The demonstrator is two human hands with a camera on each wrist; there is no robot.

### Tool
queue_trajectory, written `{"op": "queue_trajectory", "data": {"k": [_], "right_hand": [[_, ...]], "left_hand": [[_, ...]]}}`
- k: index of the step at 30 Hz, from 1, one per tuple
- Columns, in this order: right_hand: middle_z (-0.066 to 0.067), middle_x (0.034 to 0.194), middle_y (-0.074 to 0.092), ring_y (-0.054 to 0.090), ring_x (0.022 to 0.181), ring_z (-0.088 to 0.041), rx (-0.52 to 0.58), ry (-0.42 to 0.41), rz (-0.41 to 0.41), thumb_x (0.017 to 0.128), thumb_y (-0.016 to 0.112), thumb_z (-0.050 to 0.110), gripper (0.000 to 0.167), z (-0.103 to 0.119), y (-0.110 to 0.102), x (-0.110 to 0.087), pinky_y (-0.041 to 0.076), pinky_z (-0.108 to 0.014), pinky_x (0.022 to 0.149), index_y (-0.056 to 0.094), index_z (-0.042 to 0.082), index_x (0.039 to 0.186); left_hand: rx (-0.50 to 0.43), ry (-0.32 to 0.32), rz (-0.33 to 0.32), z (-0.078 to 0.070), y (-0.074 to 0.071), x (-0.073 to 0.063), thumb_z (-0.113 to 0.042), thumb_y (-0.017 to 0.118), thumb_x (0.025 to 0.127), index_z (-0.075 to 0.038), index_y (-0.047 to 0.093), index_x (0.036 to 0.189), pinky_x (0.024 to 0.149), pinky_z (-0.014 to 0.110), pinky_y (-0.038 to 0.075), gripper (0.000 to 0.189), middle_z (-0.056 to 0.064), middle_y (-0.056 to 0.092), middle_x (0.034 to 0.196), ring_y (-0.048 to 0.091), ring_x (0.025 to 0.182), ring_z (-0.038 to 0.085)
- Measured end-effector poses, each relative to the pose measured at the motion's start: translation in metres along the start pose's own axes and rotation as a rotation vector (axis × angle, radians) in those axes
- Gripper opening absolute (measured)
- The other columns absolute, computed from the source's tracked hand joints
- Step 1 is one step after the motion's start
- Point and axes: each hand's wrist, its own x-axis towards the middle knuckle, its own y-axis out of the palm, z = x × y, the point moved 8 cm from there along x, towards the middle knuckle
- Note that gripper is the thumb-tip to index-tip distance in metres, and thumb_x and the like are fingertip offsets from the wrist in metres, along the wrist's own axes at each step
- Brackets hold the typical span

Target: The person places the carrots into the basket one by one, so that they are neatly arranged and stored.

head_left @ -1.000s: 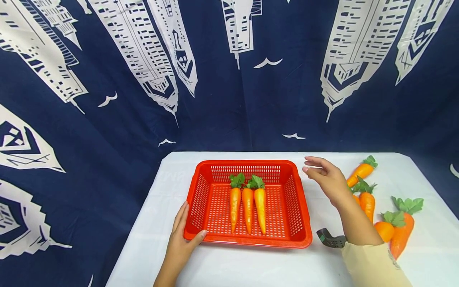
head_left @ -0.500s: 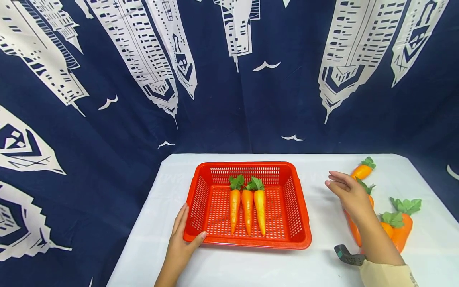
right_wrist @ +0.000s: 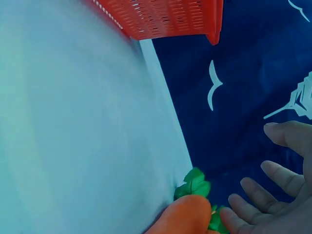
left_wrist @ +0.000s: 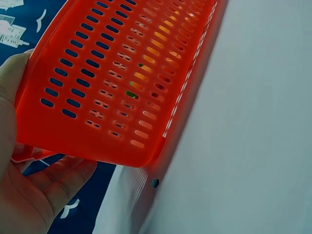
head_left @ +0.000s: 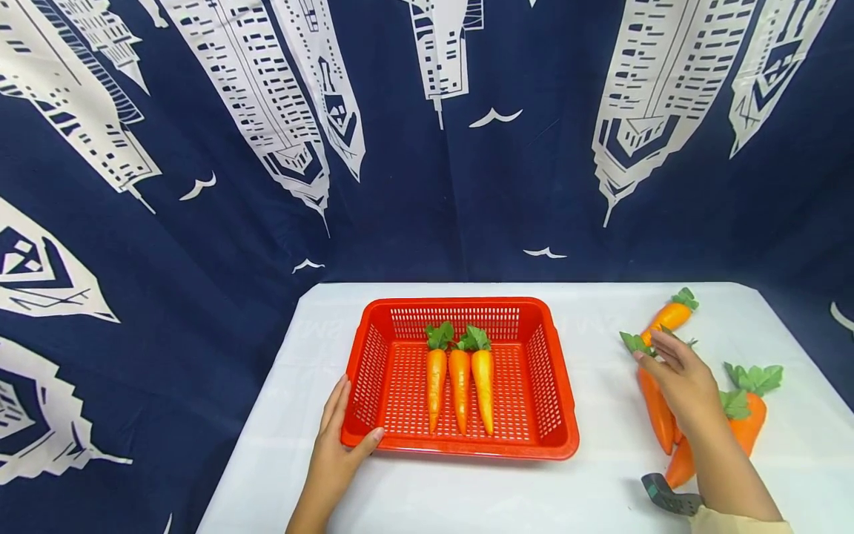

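A red plastic basket (head_left: pixel 534 449) stands on the white table, with three orange carrots (head_left: pixel 460 386) lying side by side inside, leafy ends away from me. My left hand (head_left: pixel 333 452) holds its front left corner, thumb (left_wrist: pixel 12 78) at the rim and fingers along the outside. To the right, my right hand (head_left: pixel 687 378) hovers over a group of several carrots (head_left: pixel 655 408), fingers spread and loosely bent. In the right wrist view nothing sits between those fingers; a carrot (right_wrist: pixel 183 217) lies just below them. Whether they touch its leaves I cannot tell.
One carrot (head_left: pixel 669 317) lies farther back on the right, and a thicker one (head_left: pixel 752 419) lies right of my forearm. A black strap-like piece (head_left: pixel 670 495) is at my right wrist. Behind the table (head_left: pixel 494 497) hangs a navy cloth (head_left: pixel 520 193) with white building prints.
My right hand has moved from beside the basket rightward and toward me, over the loose carrots. My left hand and the basket stay put.
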Motion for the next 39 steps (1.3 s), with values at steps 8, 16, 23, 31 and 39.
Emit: {"op": "queue_trajectory", "data": {"k": [8, 16, 23, 31, 39], "right_hand": [[-0.020, 0.167, 0.023, 0.026, 0.148, -0.050, 0.001, 0.030, 0.003, 0.099, 0.054, 0.056, 0.082, -0.014, -0.001, -0.006, 0.031, -0.067, 0.114, 0.019, 0.018, 0.163], [-0.027, 0.166, 0.017, 0.018, 0.148, -0.055, -0.030, 0.030, 0.061, 0.099, 0.052, 0.057, 0.083, -0.023, 0.009, -0.013, 0.024, -0.072, 0.114, 0.018, 0.017, 0.163], [-0.031, 0.165, 0.009, 0.012, 0.148, -0.057, -0.107, 0.017, 0.076, 0.099, 0.056, 0.054, 0.082, -0.022, 0.017, -0.011, 0.020, -0.076, 0.112, 0.021, 0.015, 0.162], [-0.038, 0.158, 0.019, 0.026, 0.140, -0.058, -0.199, 0.009, 0.066, 0.101, 0.060, 0.032, 0.073, -0.024, 0.022, -0.006, 0.029, -0.073, 0.110, 0.025, 0.010, 0.161], [-0.040, 0.153, 0.028, 0.034, 0.134, -0.058, -0.235, -0.017, 0.114, 0.099, 0.062, 0.028, 0.077, -0.026, 0.027, -0.002, 0.037, -0.071, 0.106, 0.021, 0.006, 0.161]], "left_hand": [[-0.004, 0.002, -0.001, 0.000, 0.000, 0.001, -0.031, 0.082, 0.086, -0.031, 0.025, 0.161, 0.116, 0.062, 0.030, 0.094, -0.010, 0.019, 0.168, 0.024, 0.153, 0.028], [0.004, 0.008, -0.004, -0.001, 0.000, -0.001, -0.031, 0.081, 0.087, -0.028, 0.025, 0.161, 0.116, 0.061, 0.031, 0.093, -0.003, 0.020, 0.169, 0.025, 0.152, 0.030], [0.003, 0.001, 0.000, -0.002, 0.000, -0.001, -0.031, 0.080, 0.087, -0.026, 0.026, 0.161, 0.115, 0.063, 0.031, 0.092, -0.003, 0.019, 0.169, 0.025, 0.152, 0.031], [0.001, -0.009, 0.003, -0.001, 0.001, -0.001, -0.031, 0.081, 0.087, -0.026, 0.026, 0.161, 0.116, 0.061, 0.031, 0.093, -0.002, 0.019, 0.169, 0.025, 0.152, 0.030], [-0.001, -0.015, 0.011, 0.000, 0.001, 0.000, -0.031, 0.081, 0.087, -0.029, 0.025, 0.161, 0.116, 0.062, 0.031, 0.093, -0.007, 0.019, 0.169, 0.025, 0.153, 0.029]]}}
